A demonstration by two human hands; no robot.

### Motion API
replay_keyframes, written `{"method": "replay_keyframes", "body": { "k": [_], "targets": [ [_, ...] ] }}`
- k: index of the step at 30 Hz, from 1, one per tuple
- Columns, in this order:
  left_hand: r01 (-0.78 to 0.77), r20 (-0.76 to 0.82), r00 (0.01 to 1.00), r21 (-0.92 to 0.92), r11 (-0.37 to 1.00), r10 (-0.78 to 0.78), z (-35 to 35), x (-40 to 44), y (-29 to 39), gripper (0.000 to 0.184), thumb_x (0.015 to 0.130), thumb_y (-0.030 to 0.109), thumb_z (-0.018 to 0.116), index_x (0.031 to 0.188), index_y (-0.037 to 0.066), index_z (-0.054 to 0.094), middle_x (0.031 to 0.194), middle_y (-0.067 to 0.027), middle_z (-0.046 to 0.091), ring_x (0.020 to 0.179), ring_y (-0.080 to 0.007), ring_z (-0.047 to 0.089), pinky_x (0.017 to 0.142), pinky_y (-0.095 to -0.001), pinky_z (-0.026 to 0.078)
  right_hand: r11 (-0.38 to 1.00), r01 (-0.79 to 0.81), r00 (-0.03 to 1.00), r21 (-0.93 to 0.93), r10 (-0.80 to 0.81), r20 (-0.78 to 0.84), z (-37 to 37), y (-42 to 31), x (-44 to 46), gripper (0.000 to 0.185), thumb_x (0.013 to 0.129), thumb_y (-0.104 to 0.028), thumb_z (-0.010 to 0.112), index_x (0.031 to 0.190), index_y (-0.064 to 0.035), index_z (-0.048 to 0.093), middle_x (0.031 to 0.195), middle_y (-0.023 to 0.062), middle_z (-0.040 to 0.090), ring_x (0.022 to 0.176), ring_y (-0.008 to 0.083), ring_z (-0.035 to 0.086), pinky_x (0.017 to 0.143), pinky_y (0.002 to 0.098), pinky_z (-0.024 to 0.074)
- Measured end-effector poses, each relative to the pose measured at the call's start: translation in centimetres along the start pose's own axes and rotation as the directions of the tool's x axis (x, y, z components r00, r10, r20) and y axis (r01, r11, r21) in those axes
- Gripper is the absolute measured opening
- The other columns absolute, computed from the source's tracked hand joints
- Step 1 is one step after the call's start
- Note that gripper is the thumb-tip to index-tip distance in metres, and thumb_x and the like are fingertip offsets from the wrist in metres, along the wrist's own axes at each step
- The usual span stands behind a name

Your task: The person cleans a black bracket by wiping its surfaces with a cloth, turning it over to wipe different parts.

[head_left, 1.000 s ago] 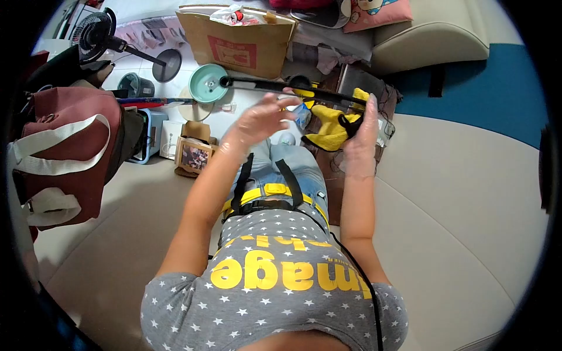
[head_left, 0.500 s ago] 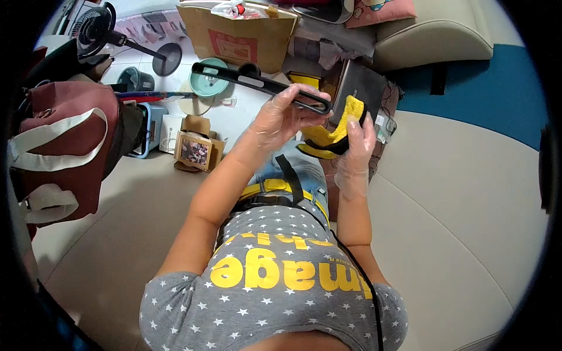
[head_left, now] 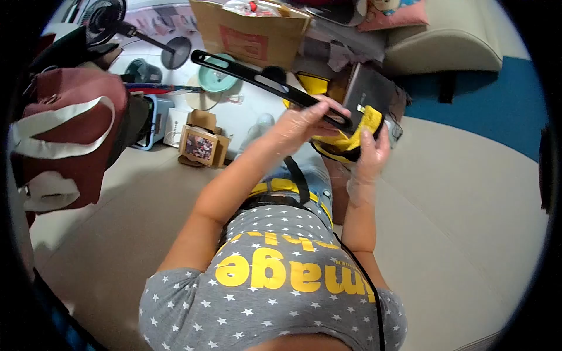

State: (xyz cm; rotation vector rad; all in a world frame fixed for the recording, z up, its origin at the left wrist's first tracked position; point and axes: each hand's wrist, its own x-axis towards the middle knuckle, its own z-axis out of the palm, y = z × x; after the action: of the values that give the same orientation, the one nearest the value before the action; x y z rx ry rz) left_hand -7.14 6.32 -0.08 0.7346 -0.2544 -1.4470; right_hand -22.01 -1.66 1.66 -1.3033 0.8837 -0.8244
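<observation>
My left hand [head_left: 297, 127], in a clear plastic glove, is closed around a long black slotted bar [head_left: 249, 75]. The bar slants from the upper left down to the right, and its rounded near end lies beside a yellow fuzzy cloth piece with black edging [head_left: 370, 120]. My right hand [head_left: 372, 157], gloved the same way, pinches this cloth with the thumb on its yellow face. Whether bar and cloth touch cannot be made out. My left fingers are partly hidden behind the bar.
Beyond my hands stand a large cardboard box [head_left: 252, 41], a dark box [head_left: 366, 88] and a teal basin [head_left: 216, 79]. A small open carton [head_left: 202, 143] sits left, near a maroon bag [head_left: 76, 105]. A fan's round base [head_left: 176, 52] is farther back. Beige cushioned seating [head_left: 445, 234] surrounds me.
The bar's near end has moved right and down, closer to the yellow cloth. My right hand has shifted slightly right, still pinching the cloth. The whole view has shifted a little too.
</observation>
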Motion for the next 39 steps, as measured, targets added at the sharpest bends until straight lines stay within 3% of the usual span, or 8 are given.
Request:
{"method": "replay_keyframes", "body": {
  "k": [4, 8, 10, 13, 21, 25, 30, 39],
  "targets": [
    [0.014, -0.079, 0.997, 0.105, 0.994, -0.005, 0.2, 0.0, -1.4, 0.033, 0.088, 0.036, 0.056, 0.102, 0.007, 0.06, 0.107, -0.0069, 0.061, 0.096, -0.0152, 0.059, 0.081, -0.0319, 0.051, 0.998, -0.056, 0.998, -0.011, 0.056, -0.042, -0.2, 0.9, 0.4, 0.032, 0.086, -0.007, 0.052, 0.117, 0.0021, 0.05, 0.106, 0.0053, 0.056, 0.093, 0.0131, 0.052, 0.084, 0.027, 0.0422],
    [0.083, -0.036, 0.996, 0.118, 0.99, -0.079, 0.0, 0.0, -2.5, 0.033, 0.088, 0.036, 0.057, 0.106, 0.009, 0.059, 0.103, -0.004, 0.061, 0.096, -0.0137, 0.057, 0.081, -0.0293, 0.049, 0.978, 0.027, 1.0, -0.209, -0.028, 0.002, -1.0, 2.0, 0.9, 0.029, 0.086, -0.009, 0.056, 0.113, 0.0022, 0.053, 0.103, 0.0066, 0.058, 0.09, 0.0136, 0.053, 0.081, 0.0271, 0.0436],
    [0.043, -0.102, 0.994, -0.019, 0.999, -0.045, 0.2, 0.1, -3.1, 0.036, 0.088, 0.038, 0.056, 0.109, 0.009, 0.057, 0.105, -0.0032, 0.059, 0.099, -0.0132, 0.055, 0.081, -0.0288, 0.048, 0.936, 0.043, 0.997, -0.35, -0.017, 0.078, -1.1, 1.4, 0.9, 0.027, 0.085, -0.012, 0.059, 0.108, 0.0024, 0.055, 0.099, 0.0065, 0.059, 0.087, 0.0135, 0.054, 0.079, 0.027, 0.0444],
    [0.081, -0.024, 0.996, -0.13, 0.988, -0.085, -0.1, 0.2, -3.5, 0.039, 0.089, 0.042, 0.053, 0.111, 0.01, 0.056, 0.109, -0.0032, 0.057, 0.102, -0.013, 0.053, 0.082, -0.0294, 0.047, 0.93, 0.074, 0.994, -0.36, -0.039, 0.104, -1.5, 1.6, 0.9, 0.026, 0.085, -0.013, 0.061, 0.105, 0.0028, 0.056, 0.096, 0.0062, 0.06, 0.084, 0.0131, 0.055, 0.077, 0.0267, 0.0448],
    [0.149, 0.048, 0.989, -0.439, 0.886, -0.142, 0.3, 0.4, -4.0, 0.044, 0.09, 0.044, 0.049, 0.117, 0.009, 0.055, 0.113, -0.0048, 0.057, 0.101, -0.0146, 0.054, 0.086, -0.0322, 0.043, 0.993, -0.096, 0.993, -0.07, 0.1, 0.058, -3.2, 0.8, 0.2, 0.03, 0.088, -0.011, 0.051, 0.114, 0.0038, 0.053, 0.106, 0.0057, 0.057, 0.094, 0.0128, 0.052, 0.086, 0.0268, 0.0415],
    [0.154, 0.012, 0.986, -0.412, 0.898, -0.164, 0.9, 0.4, -4.3, 0.044, 0.089, 0.041, 0.051, 0.118, 0.007, 0.053, 0.109, -0.006, 0.058, 0.101, -0.0152, 0.054, 0.085, -0.0322, 0.045, 0.985, -0.174, 0.981, 0.015, 0.172, 0.089, -3.3, 0.4, -0.5, 0.035, 0.087, -0.015, 0.052, 0.118, 0.0028, 0.052, 0.108, 0.0056, 0.056, 0.096, 0.0127, 0.052, 0.088, 0.0275, 0.0407],
    [0.136, 0.045, 0.991, -0.43, 0.893, -0.129, 1.2, 0.1, -4.5, 0.046, 0.089, 0.04, 0.052, 0.119, 0.005, 0.051, 0.11, -0.0073, 0.056, 0.107, -0.0176, 0.052, 0.095, -0.0372, 0.043, 0.989, -0.151, 0.984, 0.002, 0.15, 0.094, -2.6, -0.3, -1.1, 0.036, 0.085, -0.016, 0.051, 0.116, 0.0027, 0.052, 0.108, 0.0059, 0.057, 0.097, 0.014, 0.052, 0.089, 0.0288, 0.0402],
    [0.11, 0.041, 0.994, -0.337, 0.935, -0.102, 1.2, 0.0, -4.1, 0.046, 0.09, 0.042, 0.05, 0.117, 0.005, 0.052, 0.11, -0.0083, 0.056, 0.106, -0.0186, 0.053, 0.092, -0.0363, 0.044, 0.996, -0.091, 0.984, 0.001, 0.09, 0.153, -2.9, -0.1, -1.3, 0.038, 0.082, -0.015, 0.051, 0.115, 0.0034, 0.052, 0.11, 0.0087, 0.057, 0.101, 0.0161, 0.053, 0.092, 0.0307, 0.0389]
  ]
}}
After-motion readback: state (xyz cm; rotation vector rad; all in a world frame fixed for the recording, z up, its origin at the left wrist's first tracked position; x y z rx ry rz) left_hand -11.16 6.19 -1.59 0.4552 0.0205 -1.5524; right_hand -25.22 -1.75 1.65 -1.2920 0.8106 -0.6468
